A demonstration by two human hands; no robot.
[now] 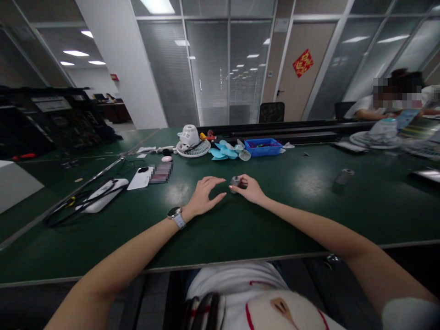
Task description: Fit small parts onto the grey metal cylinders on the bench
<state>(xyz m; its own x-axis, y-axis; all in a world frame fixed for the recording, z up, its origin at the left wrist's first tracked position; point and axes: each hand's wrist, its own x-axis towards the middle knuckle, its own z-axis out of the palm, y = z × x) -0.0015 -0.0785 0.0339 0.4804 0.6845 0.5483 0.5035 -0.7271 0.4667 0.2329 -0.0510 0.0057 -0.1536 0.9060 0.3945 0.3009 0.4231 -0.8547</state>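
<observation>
Upright on the green table, a small grey metal motor (234, 184) with a dark stub on top is gripped between the thumb and fingers of my right hand (250, 189). To its left is my left hand (205, 195), its fingers and thumb spread toward the motor with a small gap left between them. Nothing is in that hand. A watch (175, 214) circles my left wrist. A second, similar grey cylinder (344, 176) stands farther right on the table.
Behind my hands lie light-blue fan blades (225, 150), a white fan housing (189, 136) on its grille, and a blue bin (263, 147). At left are a white phone (140, 178) and a white device (105, 195) with black cable. A person (385, 103) sits far right.
</observation>
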